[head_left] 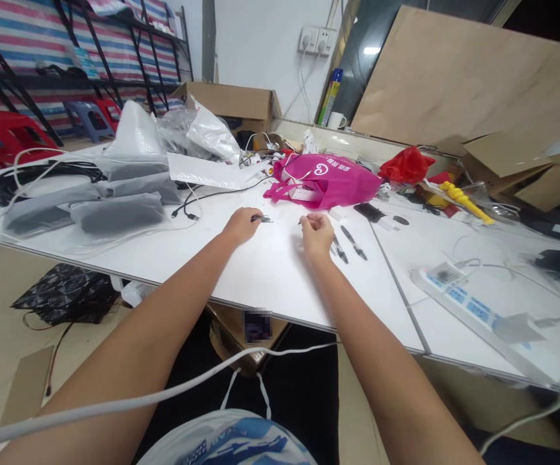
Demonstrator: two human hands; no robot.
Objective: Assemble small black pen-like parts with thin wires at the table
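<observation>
Centrally, both forearms reach forward over the table (280, 274), converging toward the wrists. The left hand (242, 225) is held low, back upward, its fingers clamped on a bundle of thin dark sticks (262, 219) whose ends protrude toward the right hand (317, 234). The latter is bent inward, fingers curled with tips close together; whether they grip anything cannot be told. Just beside it, to the right, slender dark pens (354, 243) lie on the table's smooth white surface. Beyond sits a creased magenta bag (354, 179); at left, grey pouches (119, 214), puffy and roughly rectangular.
</observation>
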